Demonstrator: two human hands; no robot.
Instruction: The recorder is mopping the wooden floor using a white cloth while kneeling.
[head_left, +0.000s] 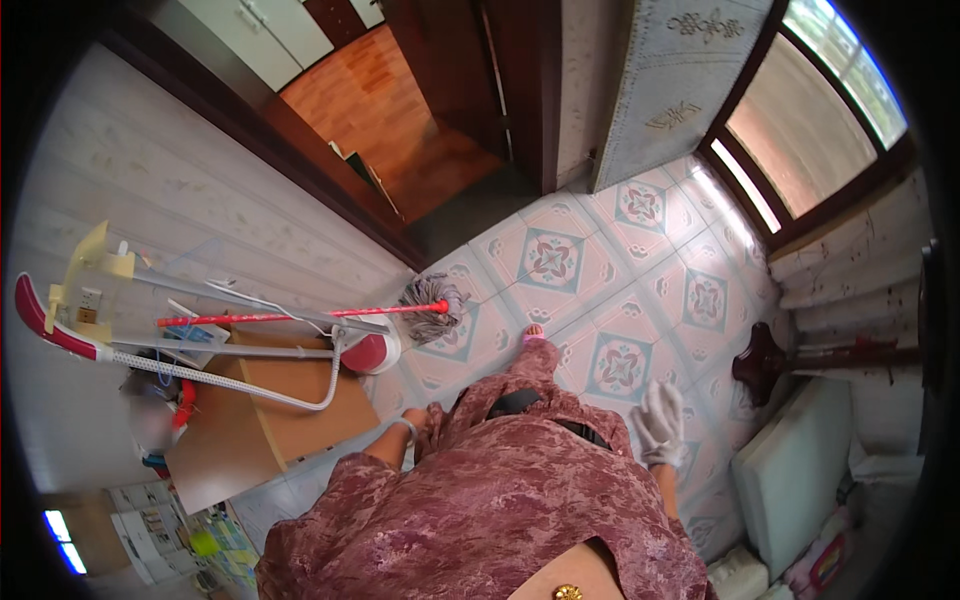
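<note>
My left hand [420,428] hangs beside my patterned dress [480,480], with a bracelet at its wrist. Folds of cloth partly cover its fingers, so I cannot tell whether it is closed. On the other side, my right hand [660,425] wears a whitish cloth glove and hangs over the tiles with its fingers stretched out and nothing in them. A mop head of grey strands [432,318], with a red handle [270,317], is the nearest tool to my left hand. A garment steamer's red and white base [375,352] stands beside it.
A wooden cabinet [300,400] stands at the left near the steamer's white hose [230,385]. Ahead, an open doorway leads to a wood floor [390,120]. At right are a dark wooden stand [765,363] and a pale cushion [795,475]. Patterned tiles [620,365] cover the floor.
</note>
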